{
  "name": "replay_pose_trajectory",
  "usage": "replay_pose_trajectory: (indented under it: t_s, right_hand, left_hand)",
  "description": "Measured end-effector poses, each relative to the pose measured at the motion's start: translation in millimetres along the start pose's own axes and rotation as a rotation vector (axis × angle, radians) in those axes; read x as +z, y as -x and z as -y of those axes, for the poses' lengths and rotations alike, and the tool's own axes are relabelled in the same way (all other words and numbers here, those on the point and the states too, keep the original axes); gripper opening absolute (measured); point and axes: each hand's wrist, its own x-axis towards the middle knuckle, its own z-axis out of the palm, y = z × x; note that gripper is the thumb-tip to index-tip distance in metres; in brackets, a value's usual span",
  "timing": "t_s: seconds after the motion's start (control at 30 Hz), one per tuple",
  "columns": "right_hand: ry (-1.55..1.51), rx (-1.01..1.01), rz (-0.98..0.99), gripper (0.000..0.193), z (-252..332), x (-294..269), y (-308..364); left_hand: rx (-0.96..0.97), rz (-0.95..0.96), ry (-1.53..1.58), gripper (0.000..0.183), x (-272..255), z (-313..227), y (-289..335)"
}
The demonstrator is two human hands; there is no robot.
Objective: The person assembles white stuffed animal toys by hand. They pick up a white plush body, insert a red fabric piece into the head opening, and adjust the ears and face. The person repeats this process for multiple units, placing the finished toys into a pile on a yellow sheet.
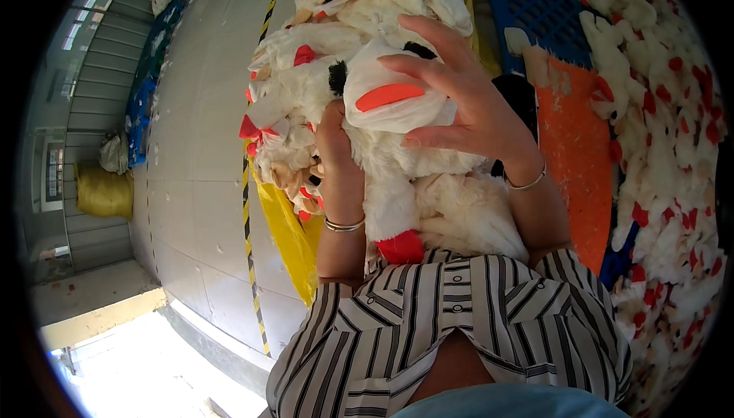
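In front of my chest is a white plush toy skin (390, 177) with shaggy fur, black tufts and a red foot end. Its smooth white head part (375, 74) bears a flat red oval (390, 97). My left hand (336, 139) is closed on the plush at the left side of the head, its fingertips partly hidden. Over the head's right side, my right hand (466, 89) has its fingers spread and curved, with the thumb low and the other fingers higher. Whether its fingertips press the cloth is hard to see.
More white plush skins (298, 58) with red parts are heaped beyond and left, over yellow sheeting (287, 227). To the right are an orange panel (573, 165), a blue crate (543, 13) and a large plush pile (665, 158). Striped tape (248, 242) marks the floor.
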Motion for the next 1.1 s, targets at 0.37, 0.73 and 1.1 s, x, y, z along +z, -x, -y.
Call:
replay_pose_trajectory:
  t_s: [0.37,0.73,1.1]
  right_hand:
    - [0.126,-0.019,-0.446,0.029,28.7,-70.5,-59.8]
    - [-0.214,0.734,0.264,0.057,-142.9,33.7,41.5]
    - [-0.155,0.890,0.270,0.056,-158.1,23.9,101.9]
  left_hand:
    - [0.354,-0.142,-0.118,0.035,-48.1,-16.2,-10.7]
    - [0.452,0.225,-1.268,0.053,-74.5,33.7,-63.4]
    - [0.330,-0.005,-1.249,0.073,-146.6,109.3,-96.8]
